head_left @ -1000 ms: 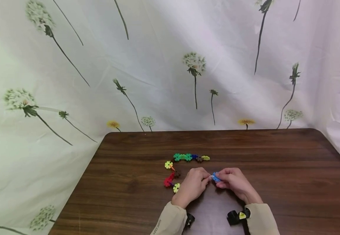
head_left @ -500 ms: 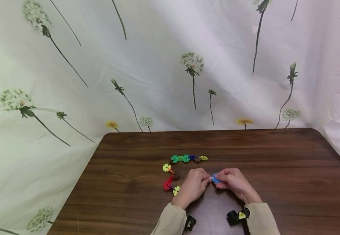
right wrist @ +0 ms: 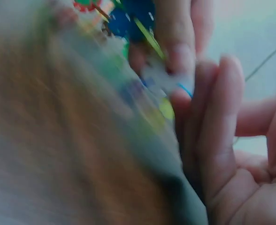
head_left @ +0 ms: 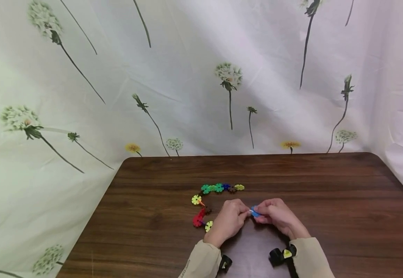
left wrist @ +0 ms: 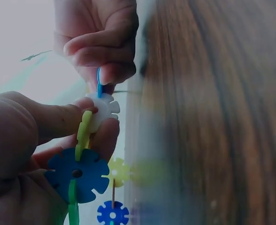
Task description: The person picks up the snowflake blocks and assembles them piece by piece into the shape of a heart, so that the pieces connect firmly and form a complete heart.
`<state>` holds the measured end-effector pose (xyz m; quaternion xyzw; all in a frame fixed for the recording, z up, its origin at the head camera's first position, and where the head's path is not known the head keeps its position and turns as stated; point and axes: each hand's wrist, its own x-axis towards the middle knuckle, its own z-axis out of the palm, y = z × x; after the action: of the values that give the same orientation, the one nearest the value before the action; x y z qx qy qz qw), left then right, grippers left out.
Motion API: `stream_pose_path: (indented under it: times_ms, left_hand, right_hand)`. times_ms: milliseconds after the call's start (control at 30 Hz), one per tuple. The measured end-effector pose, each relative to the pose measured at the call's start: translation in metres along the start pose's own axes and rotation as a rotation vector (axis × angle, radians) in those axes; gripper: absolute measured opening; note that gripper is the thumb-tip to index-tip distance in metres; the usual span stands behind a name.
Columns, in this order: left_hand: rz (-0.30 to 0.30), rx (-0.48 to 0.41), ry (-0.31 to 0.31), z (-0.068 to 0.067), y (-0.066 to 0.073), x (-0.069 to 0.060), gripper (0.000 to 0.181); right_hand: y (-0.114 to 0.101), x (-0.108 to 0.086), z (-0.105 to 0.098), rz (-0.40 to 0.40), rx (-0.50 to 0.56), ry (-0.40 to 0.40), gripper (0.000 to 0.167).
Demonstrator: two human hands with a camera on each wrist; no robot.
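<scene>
My left hand pinches a white notched disc between thumb and fingers. Slotted to that disc are a yellow disc, a blue disc and a green disc, running back under the left hand. My right hand pinches a light blue disc, which stands edge-on against the white disc's rim in the left wrist view. Whether its slot is seated is too small to tell. The right wrist view is blurred, with the white disc partly behind fingers.
A bent chain of joined discs lies on the brown table, with a red disc, a yellow disc and a green disc in it. A flower-print cloth hangs behind the table's far edge.
The disc chain on the table has slid slightly left and toward me. Both hands stay almost in place, still holding the white and light blue discs together.
</scene>
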<state>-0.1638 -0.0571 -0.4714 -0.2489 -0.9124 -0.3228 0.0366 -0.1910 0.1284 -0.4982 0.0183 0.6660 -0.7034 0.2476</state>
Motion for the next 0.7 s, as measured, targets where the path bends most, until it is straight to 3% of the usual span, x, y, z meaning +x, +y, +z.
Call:
stream_pose_path:
  times_ms: [133, 533, 700]
  left_hand:
    - [0.004, 0.002, 0.036, 0.001, 0.0, 0.0, 0.013]
    - [-0.016, 0.013, 0.065, -0.002, -0.004, 0.001, 0.013]
    - [-0.025, -0.01, 0.061, -0.003, -0.004, 0.0, 0.014]
  right_hand:
    - [-0.003, 0.003, 0.0, 0.007, -0.004, -0.007, 0.012]
    - [0.0, -0.003, 0.024, 0.013, 0.161, 0.198, 0.011]
    - [0.001, -0.001, 0.022, 0.02, 0.169, 0.16, 0.009]
